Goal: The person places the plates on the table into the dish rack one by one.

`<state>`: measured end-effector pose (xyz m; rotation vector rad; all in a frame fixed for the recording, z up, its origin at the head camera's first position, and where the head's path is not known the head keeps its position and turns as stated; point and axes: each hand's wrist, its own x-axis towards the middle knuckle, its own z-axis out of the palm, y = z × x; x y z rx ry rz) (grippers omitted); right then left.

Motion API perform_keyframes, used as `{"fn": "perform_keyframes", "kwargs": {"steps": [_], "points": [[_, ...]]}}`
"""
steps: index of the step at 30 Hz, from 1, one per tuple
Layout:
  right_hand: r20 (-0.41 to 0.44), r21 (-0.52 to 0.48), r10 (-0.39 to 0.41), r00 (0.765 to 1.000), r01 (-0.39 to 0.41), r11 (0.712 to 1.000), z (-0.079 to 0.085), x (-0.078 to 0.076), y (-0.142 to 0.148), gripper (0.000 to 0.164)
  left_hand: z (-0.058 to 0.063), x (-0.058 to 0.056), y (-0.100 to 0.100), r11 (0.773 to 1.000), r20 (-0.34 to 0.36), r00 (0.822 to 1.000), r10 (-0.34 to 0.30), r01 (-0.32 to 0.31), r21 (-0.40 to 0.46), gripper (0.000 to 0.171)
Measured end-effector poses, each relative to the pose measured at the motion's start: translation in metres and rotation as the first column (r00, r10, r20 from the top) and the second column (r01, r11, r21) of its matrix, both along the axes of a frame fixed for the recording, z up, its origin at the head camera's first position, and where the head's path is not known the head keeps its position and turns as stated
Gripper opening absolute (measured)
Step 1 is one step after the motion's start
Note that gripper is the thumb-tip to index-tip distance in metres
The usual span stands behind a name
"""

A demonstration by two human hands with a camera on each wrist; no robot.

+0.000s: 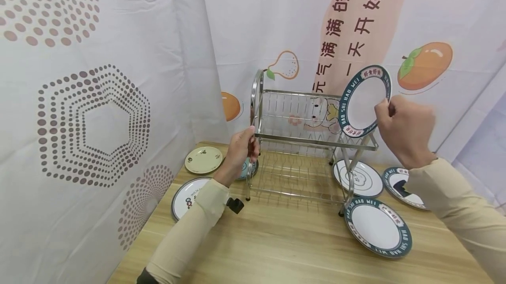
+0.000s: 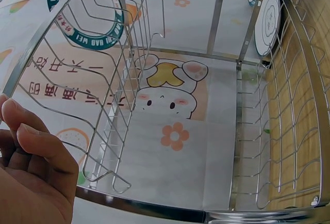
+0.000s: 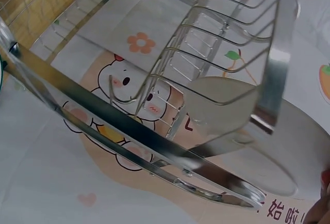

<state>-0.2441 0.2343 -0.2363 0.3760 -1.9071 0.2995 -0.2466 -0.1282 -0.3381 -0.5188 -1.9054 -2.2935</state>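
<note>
A two-tier metal dish rack (image 1: 300, 141) stands on the wooden table. My left hand (image 1: 239, 150) grips the rack's frame at the left end of the upper tier; in the left wrist view this hand (image 2: 38, 175) has bent fingers beside the rail. My right hand (image 1: 409, 128) pinches the edge of a white plate with a dark green lettered rim (image 1: 364, 104). This plate is tilted nearly upright at the right end of the upper tier. In the right wrist view the plate's pale underside (image 3: 289, 136) lies behind the rack's wires; whether they touch, I cannot tell.
Right of the rack lie a green-rimmed plate (image 1: 375, 227), a white plate with a line drawing (image 1: 357, 178) and another green-rimmed plate (image 1: 419, 199), partly covered. On the left are a yellowish plate (image 1: 203, 160), a white plate (image 1: 186, 192) and a teal plate (image 1: 245, 170). Printed curtains (image 1: 276, 20) hang behind.
</note>
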Motion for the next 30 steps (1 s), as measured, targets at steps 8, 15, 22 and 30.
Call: {"fn": "perform_keyframes", "kwargs": {"steps": [8, 15, 22, 30], "points": [[-0.003, -0.004, 0.01, 1.0, -0.01, 1.0, -0.003, 0.006, -0.017, 0.039, 0.001, 0.001, 0.0, 1.0, 0.0, 1.0, 0.003, -0.003, -0.011, 0.047], [0.064, 0.025, 0.009, 0.998, -0.011, 1.0, -0.003, 0.007, -0.02, 0.038, 0.001, 0.001, -0.001, 1.0, -0.004, 1.0, -0.004, 0.004, -0.004, 0.047], [0.165, -0.016, 0.018, 0.986, -0.016, 1.0, -0.019, -0.008, -0.008, 0.035, 0.0, 0.0, 0.0, 1.0, -0.003, 1.0, -0.005, 0.005, 0.002, 0.047], [0.204, -0.063, 0.009, 0.979, 0.004, 0.998, -0.024, -0.014, -0.001, 0.038, 0.0, -0.001, -0.001, 1.0, 0.001, 1.0, -0.003, 0.003, -0.007, 0.048]]}}
